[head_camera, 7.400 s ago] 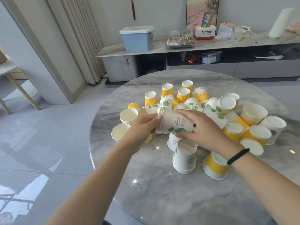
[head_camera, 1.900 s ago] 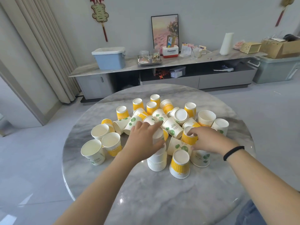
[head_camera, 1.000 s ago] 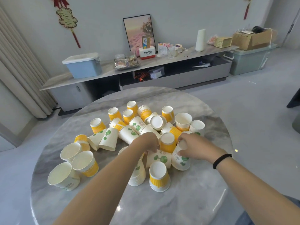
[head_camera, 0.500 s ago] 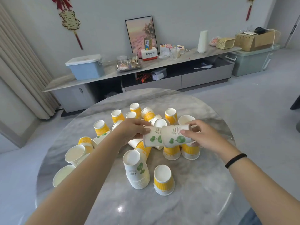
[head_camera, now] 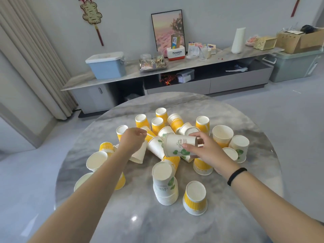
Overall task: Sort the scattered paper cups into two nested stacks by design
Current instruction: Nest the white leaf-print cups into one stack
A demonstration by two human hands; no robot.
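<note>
Paper cups of two designs lie scattered on a round marble table (head_camera: pixel 175 225): white ones with green leaves and yellow ribbed ones. My right hand (head_camera: pixel 209 152) grips nested green-leaf cups (head_camera: pixel 178 145) held sideways above the pile. Left of them, my left hand (head_camera: pixel 134 141) hovers with loosely curled fingers over a white cup (head_camera: pixel 139 155) lying on its side, and holds nothing that I can see. An upside-down stack of green-leaf cups (head_camera: pixel 164 188) stands near the front. An upside-down yellow cup (head_camera: pixel 195 199) stands just right of it.
Several yellow cups (head_camera: pixel 158 122) stand upside down at the back of the pile. Upright cups (head_camera: pixel 96 161) sit at the left, another upright cup (head_camera: pixel 222 135) at the right. A low cabinet (head_camera: pixel 175 81) with a blue box (head_camera: pixel 107 65) stands beyond the table.
My left hand has let go of the green-leaf cup and moved left. The two cups it was joining with my right hand are now nested in my right hand.
</note>
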